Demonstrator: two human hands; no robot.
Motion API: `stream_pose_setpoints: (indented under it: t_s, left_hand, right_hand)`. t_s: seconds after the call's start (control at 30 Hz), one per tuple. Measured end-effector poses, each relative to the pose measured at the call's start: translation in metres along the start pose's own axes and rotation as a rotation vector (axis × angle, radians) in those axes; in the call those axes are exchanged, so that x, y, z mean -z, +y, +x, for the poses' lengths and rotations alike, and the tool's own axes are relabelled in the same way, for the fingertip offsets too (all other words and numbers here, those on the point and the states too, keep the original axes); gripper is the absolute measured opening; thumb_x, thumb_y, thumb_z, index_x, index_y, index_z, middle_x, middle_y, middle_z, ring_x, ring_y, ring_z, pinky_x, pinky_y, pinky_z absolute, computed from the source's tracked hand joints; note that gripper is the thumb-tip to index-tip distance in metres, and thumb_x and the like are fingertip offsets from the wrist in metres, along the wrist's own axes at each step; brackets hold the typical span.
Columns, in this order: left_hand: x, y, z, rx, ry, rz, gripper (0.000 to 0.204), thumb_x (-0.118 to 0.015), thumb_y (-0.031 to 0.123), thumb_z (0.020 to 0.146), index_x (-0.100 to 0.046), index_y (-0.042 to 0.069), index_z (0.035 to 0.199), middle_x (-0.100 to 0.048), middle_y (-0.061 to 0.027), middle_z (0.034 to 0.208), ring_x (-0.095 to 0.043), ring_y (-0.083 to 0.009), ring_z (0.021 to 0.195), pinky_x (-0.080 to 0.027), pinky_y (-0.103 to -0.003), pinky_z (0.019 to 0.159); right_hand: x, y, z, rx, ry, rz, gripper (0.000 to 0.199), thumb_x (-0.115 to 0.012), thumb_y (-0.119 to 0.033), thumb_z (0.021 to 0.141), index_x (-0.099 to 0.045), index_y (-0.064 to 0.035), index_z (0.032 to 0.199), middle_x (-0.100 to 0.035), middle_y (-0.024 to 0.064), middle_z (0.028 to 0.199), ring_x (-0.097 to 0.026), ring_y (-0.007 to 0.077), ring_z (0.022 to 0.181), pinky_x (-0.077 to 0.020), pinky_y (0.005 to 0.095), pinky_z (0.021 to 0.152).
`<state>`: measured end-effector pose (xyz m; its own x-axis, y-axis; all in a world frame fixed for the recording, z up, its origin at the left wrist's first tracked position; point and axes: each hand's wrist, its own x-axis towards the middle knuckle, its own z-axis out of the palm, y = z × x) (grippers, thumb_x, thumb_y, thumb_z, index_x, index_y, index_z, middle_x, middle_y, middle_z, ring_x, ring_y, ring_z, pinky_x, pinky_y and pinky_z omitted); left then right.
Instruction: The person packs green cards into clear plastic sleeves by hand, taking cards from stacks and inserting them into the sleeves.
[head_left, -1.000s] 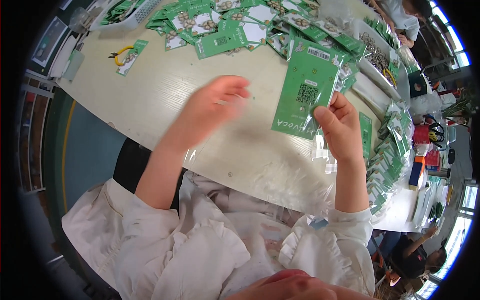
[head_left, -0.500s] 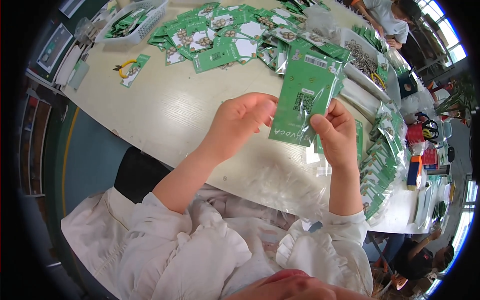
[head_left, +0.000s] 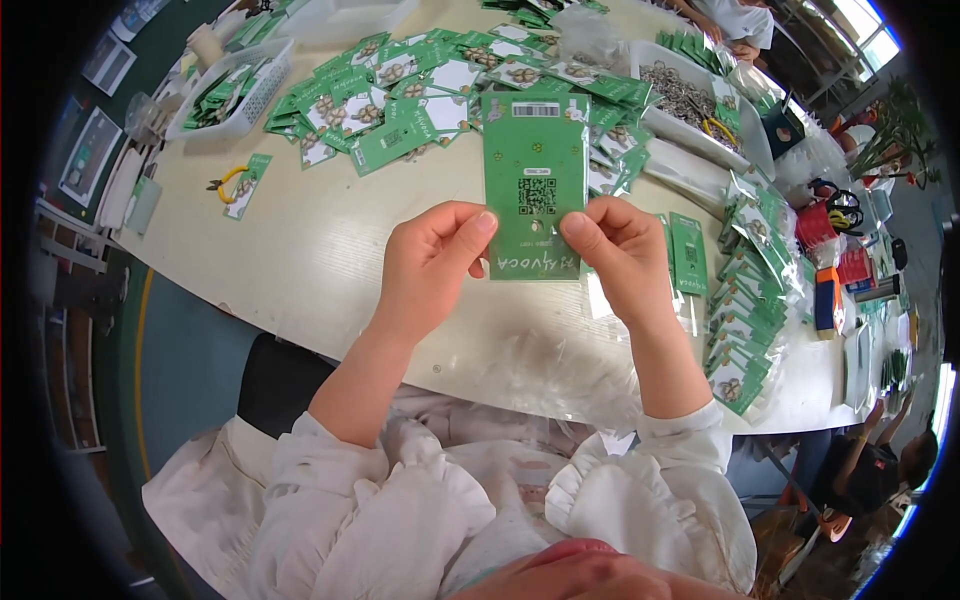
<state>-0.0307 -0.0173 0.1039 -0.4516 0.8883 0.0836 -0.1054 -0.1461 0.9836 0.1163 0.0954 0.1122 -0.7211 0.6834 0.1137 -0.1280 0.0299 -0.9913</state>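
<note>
Above the pale counter (head_left: 300,260), green packaging card (head_left: 535,185) held upright, left hand (head_left: 430,265) grip pinched on its lower left corner, right hand (head_left: 615,255) grip pinched on its lower right, heap of matching green cards (head_left: 400,95) beyond, yellow-handled pliers (head_left: 228,182) far left

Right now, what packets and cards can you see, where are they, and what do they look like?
Green card: tall rectangle with a square code patch, held up by the left hand and right hand.
Heap of green-and-white cards: spread on the table beyond.
Row of bagged green cards: along the right.
White basket: far left, holding green packets.
</note>
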Motion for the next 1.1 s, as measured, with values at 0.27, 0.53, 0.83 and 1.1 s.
stream_pose_setpoints:
  t_s: [0.27, 0.53, 0.83, 1.1]
  left_hand:
    - [-0.008, -0.001, -0.002, -0.002, 0.086, -0.073, 0.020, -0.055, 0.018, 0.083, -0.058, -0.001, 0.088, -0.057, -0.0015, 0.072, -0.049, -0.0045, 0.061, -0.039, -0.018, 0.052]
    - [-0.011, -0.005, 0.001, -0.004, 0.052, 0.049, 0.018, -0.061, 0.018, 0.080, -0.056, 0.000, 0.079, -0.057, 0.0010, 0.066, -0.043, -0.0006, 0.054, -0.032, -0.016, 0.046]
    - [-0.012, 0.001, -0.001, -0.009, 0.019, 0.095, 0.019, -0.061, 0.018, 0.080, -0.056, 0.000, 0.079, -0.056, 0.0018, 0.064, -0.042, -0.0003, 0.054, -0.031, -0.015, 0.046]
    - [-0.009, 0.003, 0.000, -0.030, 0.029, 0.023, 0.018, -0.061, 0.017, 0.079, -0.055, 0.000, 0.082, -0.057, 0.0010, 0.071, -0.045, -0.0002, 0.058, -0.034, -0.014, 0.048]
  right_hand:
    - [-0.008, 0.000, -0.002, 0.052, 0.085, -0.112, 0.019, -0.064, -0.013, 0.076, -0.054, -0.0016, 0.065, -0.050, -0.0041, 0.058, -0.039, 0.0009, 0.051, -0.0304, 0.0168, 0.044]
    - [0.004, -0.004, -0.002, 0.034, -0.026, -0.163, 0.026, -0.059, -0.022, 0.081, -0.056, 0.0006, 0.069, -0.054, -0.0002, 0.060, -0.047, 0.0049, 0.056, -0.0361, 0.0193, 0.049]
    - [0.012, -0.016, 0.002, 0.073, -0.163, -0.250, 0.042, -0.039, -0.034, 0.090, -0.058, 0.0012, 0.078, -0.057, 0.0046, 0.066, -0.052, 0.0110, 0.058, -0.0376, 0.0217, 0.053]
    - [0.020, -0.011, -0.002, -0.048, -0.082, 0.141, 0.031, -0.041, -0.026, 0.089, -0.056, 0.0003, 0.080, -0.058, 0.0050, 0.069, -0.055, 0.0113, 0.059, -0.0381, 0.0207, 0.055]
